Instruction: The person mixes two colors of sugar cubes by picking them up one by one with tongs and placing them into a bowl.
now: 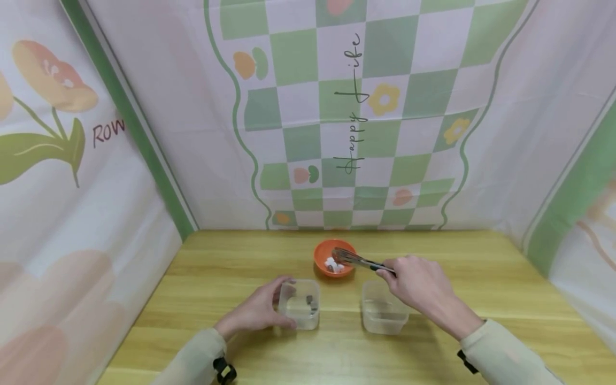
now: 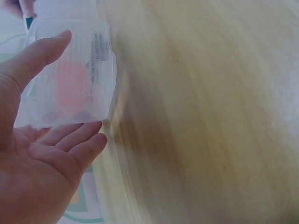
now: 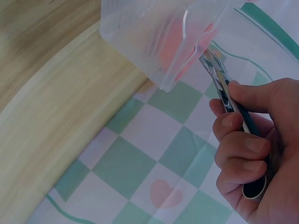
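My left hand (image 1: 262, 307) holds a clear plastic box (image 1: 299, 322) on the table, thumb at its near side and fingers at the far side. A few small dark pieces (image 1: 312, 303) lie inside it. In my right hand (image 1: 423, 280) is a pair of metal tongs (image 1: 361, 260) with a dark handle, fingers curled round it. The tongs' head reaches into an orange bowl (image 1: 321, 252), over small white cubes (image 1: 331, 264) and a darker piece. The right wrist view shows the tongs' grip (image 3: 247, 121) against the palm; the tips are partly hidden behind clear plastic.
A second clear plastic box (image 1: 385, 323) stands on the wooden table (image 1: 240, 254), below my right hand. Printed cloth (image 1: 298, 107) hangs behind the table's far edge and along both sides.
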The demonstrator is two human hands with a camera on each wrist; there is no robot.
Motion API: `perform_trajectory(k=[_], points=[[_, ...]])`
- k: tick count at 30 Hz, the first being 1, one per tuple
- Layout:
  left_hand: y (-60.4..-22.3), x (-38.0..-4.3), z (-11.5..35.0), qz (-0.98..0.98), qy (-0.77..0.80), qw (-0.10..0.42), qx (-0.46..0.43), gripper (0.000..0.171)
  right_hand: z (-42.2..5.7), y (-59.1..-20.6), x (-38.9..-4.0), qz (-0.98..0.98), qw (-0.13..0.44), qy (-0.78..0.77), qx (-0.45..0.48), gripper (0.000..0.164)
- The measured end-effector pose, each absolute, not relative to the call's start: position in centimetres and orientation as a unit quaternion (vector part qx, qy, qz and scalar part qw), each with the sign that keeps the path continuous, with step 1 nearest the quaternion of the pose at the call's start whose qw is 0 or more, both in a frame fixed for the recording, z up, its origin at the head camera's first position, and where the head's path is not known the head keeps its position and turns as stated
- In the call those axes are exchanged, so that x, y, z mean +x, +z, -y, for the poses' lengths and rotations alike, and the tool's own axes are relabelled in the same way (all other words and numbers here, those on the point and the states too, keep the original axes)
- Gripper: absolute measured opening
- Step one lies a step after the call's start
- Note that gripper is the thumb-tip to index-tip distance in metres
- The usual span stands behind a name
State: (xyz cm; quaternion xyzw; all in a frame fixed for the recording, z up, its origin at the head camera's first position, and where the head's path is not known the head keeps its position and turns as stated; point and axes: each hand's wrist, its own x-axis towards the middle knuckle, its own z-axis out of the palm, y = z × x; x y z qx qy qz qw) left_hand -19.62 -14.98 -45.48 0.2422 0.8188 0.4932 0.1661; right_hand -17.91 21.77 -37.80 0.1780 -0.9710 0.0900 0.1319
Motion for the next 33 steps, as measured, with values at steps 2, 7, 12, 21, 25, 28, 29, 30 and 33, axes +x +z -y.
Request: perform_trajectory(k=[2,7,12,21,25,28,29,30,33], points=[[-45.5,-19.7,15.0,-0.818,0.494,0.167,0.243,0.093,-21.8,-37.8,-17.9,0.971,0.133,0.090,0.179,0.031],[-45.6,-19.7,15.0,-0.821,0.491,0.165,0.241,0.095,-21.7,-37.9,-18.0,0.970,0.141,0.084,0.181,0.038],[-45.7,-19.7,15.0,-0.824,0.486,0.167,0.240,0.097,-21.7,-37.9,-18.0,0.970,0.143,0.083,0.179,0.039],[-45.7,-19.8,15.0,-0.825,0.485,0.163,0.241,0.099,-21.5,-37.5,-16.8,0.978,0.098,0.122,0.139,0.027],[-45.7,-19.8,14.9,-0.826,0.482,0.164,0.242,0.098,-21.8,-37.5,-16.1,0.977,0.101,0.141,0.127,0.037],[-45.6,-19.8,15.0,-0.826,0.482,0.165,0.242,0.098,-22.0,-37.5,-15.4,0.974,0.115,0.150,0.125,0.032],[-45.6,-19.8,15.0,-0.826,0.483,0.165,0.241,0.098,-22.0,-37.4,-15.2,0.973,0.119,0.152,0.123,0.029],[-45.5,-19.7,15.0,-0.826,0.483,0.166,0.239,0.097,-22.0,-37.4,-15.0,0.973,0.122,0.155,0.123,0.027],[-45.6,-19.6,15.0,-0.824,0.488,0.168,0.235,0.099,-22.0,-37.3,-14.2,0.972,0.121,0.164,0.120,0.033]])
